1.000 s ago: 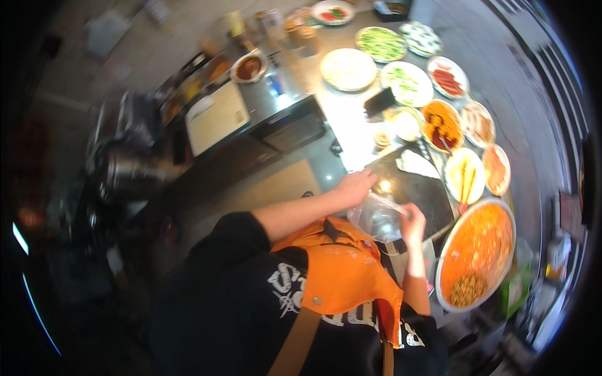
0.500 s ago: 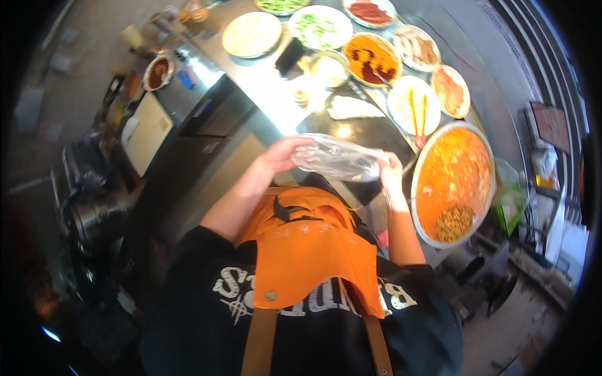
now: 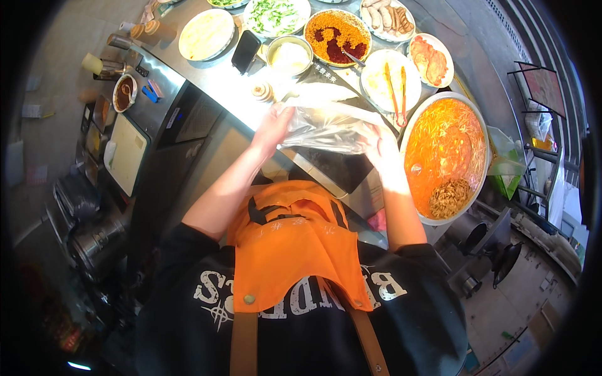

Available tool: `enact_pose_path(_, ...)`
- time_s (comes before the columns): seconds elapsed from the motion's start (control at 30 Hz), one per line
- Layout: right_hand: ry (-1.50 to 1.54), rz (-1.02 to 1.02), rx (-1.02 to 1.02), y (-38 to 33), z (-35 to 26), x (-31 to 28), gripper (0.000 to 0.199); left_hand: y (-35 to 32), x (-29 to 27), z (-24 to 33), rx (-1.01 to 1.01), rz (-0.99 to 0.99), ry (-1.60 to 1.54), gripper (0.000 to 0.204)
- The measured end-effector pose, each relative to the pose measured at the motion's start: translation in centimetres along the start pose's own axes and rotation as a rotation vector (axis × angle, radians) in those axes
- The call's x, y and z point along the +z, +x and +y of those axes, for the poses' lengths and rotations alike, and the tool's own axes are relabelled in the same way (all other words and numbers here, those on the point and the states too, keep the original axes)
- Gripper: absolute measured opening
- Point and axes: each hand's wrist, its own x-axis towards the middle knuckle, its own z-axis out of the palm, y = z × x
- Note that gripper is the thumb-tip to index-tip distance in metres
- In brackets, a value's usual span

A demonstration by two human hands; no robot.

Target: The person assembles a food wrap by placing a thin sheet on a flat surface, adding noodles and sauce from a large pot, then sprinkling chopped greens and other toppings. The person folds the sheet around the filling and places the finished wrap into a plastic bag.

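Note:
A clear plastic bag [image 3: 321, 130] is stretched between my two hands, above the near part of a dark flat board [image 3: 338, 172]. My left hand [image 3: 274, 127] pinches its left end. At the other end, my right hand [image 3: 380, 146] grips it with curled fingers. Just beyond the bag lies a pale, flattish roll [image 3: 323, 92] on the board, partly covered by the bag's far edge. Glare and the plastic's shine blur where the two meet, so I cannot tell whether they touch.
Right of my right hand stands a large tub of orange-red food [image 3: 446, 156]. Beyond the board are a white bowl with orange tongs [image 3: 394, 84], an orange-and-dark-red bowl [image 3: 332, 31], a small pot [image 3: 290, 55] and a phone [image 3: 246, 51]. Leftward sits a cutting board [image 3: 127, 153].
Both hands have moved the bag forward, closer to the pale roll, and it is now spread out more between them. The whole view has shifted slightly.

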Motion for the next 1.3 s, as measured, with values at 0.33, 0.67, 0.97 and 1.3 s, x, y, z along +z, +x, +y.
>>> enact_pose_path(0.33,-1.578,-0.993,-0.093,-4.5,-7.2,6.1,0.018,-2.7,0.7,11.0,0.478,-1.100,1.334,0.023)
enact_pose_path(0.67,-2.579,-0.622,-0.405,7.2,-4.8,-2.1,0.025,2.3,5.0,-2.2,0.295,-0.712,2.427,0.044)
enact_pose_path(0.97,-2.615,-0.606,-0.431,8.2,-5.2,-0.8,0.046,3.8,7.0,-6.7,0.602,-0.229,1.477,0.064)
enact_pose_path(1.3,-2.268,-0.361,-0.882,13.7,-0.8,-0.9,0.064,12.7,5.8,-8.0,0.812,-0.022,1.604,0.082)
